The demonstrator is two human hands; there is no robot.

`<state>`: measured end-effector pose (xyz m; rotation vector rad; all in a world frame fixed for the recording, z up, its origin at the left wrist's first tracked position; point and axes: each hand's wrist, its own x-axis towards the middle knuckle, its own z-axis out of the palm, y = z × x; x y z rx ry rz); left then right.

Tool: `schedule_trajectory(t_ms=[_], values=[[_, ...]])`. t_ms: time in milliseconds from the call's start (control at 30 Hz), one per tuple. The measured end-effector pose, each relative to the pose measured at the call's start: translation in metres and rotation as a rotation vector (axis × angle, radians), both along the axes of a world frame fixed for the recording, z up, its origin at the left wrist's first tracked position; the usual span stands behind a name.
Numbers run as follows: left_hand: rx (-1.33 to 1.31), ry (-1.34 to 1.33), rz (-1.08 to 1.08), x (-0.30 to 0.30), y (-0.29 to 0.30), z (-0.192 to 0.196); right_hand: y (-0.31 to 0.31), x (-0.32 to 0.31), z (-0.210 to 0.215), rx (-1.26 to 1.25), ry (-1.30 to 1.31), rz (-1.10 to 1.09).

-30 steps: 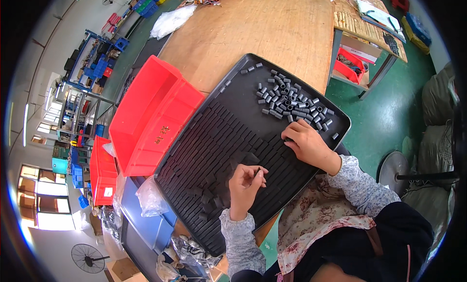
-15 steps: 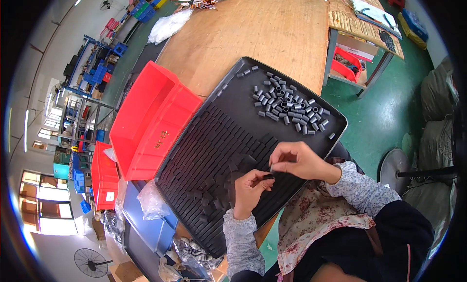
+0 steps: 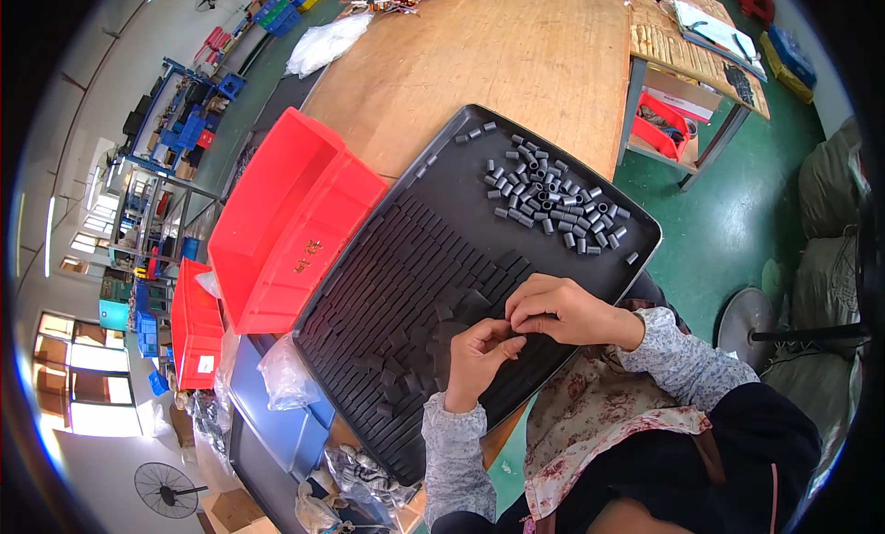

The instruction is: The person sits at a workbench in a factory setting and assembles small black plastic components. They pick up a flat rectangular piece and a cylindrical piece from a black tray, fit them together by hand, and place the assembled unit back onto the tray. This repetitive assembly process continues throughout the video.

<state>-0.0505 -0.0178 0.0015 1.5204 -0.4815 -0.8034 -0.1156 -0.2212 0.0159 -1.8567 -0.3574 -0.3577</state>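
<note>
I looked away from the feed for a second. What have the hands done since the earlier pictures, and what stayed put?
The right hand left the loose pile of small grey cylinders and came back to meet the left hand over the black tray; their fingertips now touch. Whether they hold a piece is hidden. The left hand, tray, pile and red bin stayed put.

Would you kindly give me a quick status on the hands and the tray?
Left hand and right hand meet over black tray, fingers pinched; any part between them hidden. Loose grey sleeves piled at far corner. Nothing in the way.
</note>
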Motion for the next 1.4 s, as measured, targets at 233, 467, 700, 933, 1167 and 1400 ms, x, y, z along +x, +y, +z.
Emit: schedule_trajectory(t_ms=[233,467,700,933,1167,1400], values=[[-0.059,0.032,0.067,-0.001,-0.002,0.013,-0.003,0.004,0.002,0.12,0.028,0.032],[0.177,-0.627,0.262,0.017,0.001,0.018,-0.011,0.038,-0.016,0.36,0.211,-0.268],[0.384,-1.082,0.253,0.019,-0.001,0.021,-0.02,0.073,-0.029,-0.225,0.112,-0.502],[0.325,-0.868,0.26,0.015,0.002,0.021,-0.022,0.062,-0.031,-0.452,-0.074,-0.548],[0.149,-0.475,0.276,0.012,0.004,0.019,-0.034,0.031,-0.026,-0.704,0.008,-0.616],[0.031,-0.146,0.203,0.007,0.001,0.017,-0.036,0.012,-0.021,-0.649,0.082,-0.595]])
